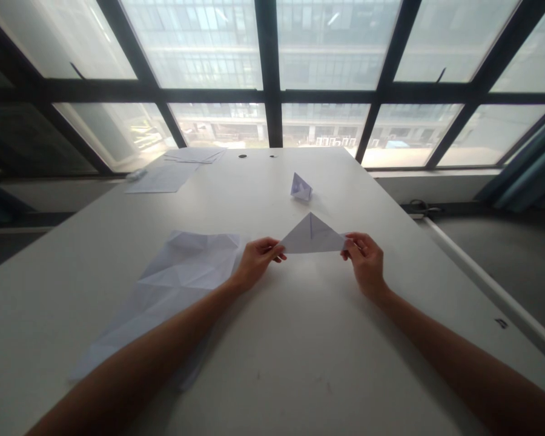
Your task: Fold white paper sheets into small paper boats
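Note:
Between my two hands a white sheet of paper folded into a triangle [311, 235] is held up over the table, its peak pointing away from me and a short crease running down from the peak. My left hand [258, 259] pinches its left corner between thumb and fingers. At the right corner, my right hand [366, 260] grips the paper the same way. Just beyond it a small folded paper shape [301, 188] stands on the table. Under and beside my left forearm lies a large creased sheet of paper [181, 266].
The white table [290, 357] stretches towards a wall of windows with dark frames [267, 72]. More paper sheets [158, 180] lie at its far left. Two small dark spots sit near the far edge. A pale rail [485, 278] runs along the right side.

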A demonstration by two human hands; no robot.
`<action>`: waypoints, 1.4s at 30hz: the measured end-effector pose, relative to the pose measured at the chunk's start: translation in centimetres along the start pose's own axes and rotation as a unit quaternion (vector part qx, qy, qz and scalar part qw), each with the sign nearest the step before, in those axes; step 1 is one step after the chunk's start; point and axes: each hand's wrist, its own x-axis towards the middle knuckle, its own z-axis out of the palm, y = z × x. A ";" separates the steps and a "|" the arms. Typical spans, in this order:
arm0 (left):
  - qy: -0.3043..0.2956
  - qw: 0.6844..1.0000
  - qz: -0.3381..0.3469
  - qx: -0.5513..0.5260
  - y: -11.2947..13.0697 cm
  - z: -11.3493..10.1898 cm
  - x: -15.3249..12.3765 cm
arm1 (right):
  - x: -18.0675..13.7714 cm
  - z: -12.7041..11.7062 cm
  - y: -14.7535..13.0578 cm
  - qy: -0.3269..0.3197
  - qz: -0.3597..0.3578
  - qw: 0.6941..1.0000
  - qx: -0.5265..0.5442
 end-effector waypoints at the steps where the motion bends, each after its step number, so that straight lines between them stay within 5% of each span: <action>1: 0.001 1.000 0.003 -0.003 0.0 0.0 0.0 | 0.0 -0.1 0.1 -0.001 0.001 1.000 -0.011; 18: 0.031 0.996 0.037 0.078 0.2 -0.2 0.3 | 0.5 -0.5 0.4 -0.039 0.058 0.995 -0.064; 24: -0.021 0.982 0.021 0.186 -0.1 -0.1 0.5 | 0.9 -0.9 0.3 -0.055 0.019 0.990 -0.132; 32: -0.126 0.909 0.122 0.378 -0.8 0.3 -0.2 | 1.6 -1.6 1.0 -0.096 -0.008 0.938 -0.333; 37: -0.137 0.924 0.100 0.343 -0.5 -0.1 -0.1 | 1.7 -1.4 0.4 -0.109 0.013 0.966 -0.232; 42: -0.073 0.936 0.106 0.328 -0.7 0.0 -0.1 | 1.7 -1.2 0.1 -0.109 0.087 0.985 -0.105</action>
